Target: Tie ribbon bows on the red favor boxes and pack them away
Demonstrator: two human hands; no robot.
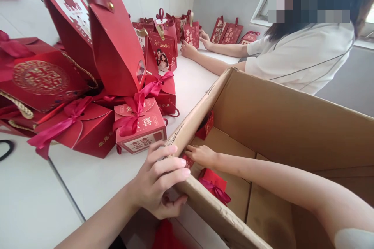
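Nearest us, our left hand [163, 181] is clenched on the near rim of the carton [277, 124], with the fingers laid over the edge and the thumb curled beneath it. Our right hand [202, 155] is inside the carton, fingers stretched along its left wall. The tips touch a small red box [187, 161] tucked against that wall, and we cannot tell whether the hand grips it. On the carton's floor, just under that hand, lies a ribboned box [214, 186]. Farther along the same wall a third box [206, 124] leans on the cardboard.

Outside the carton, just left of it on the white surface [87, 183], we see a pink box [143, 130] tied with a red bow. Left of that is a dark red box [90, 134], and tall red bags [117, 46] stand behind both. Beyond the carton's far-left corner, another person's hands [189, 50] rest among a row of small bags [163, 48].
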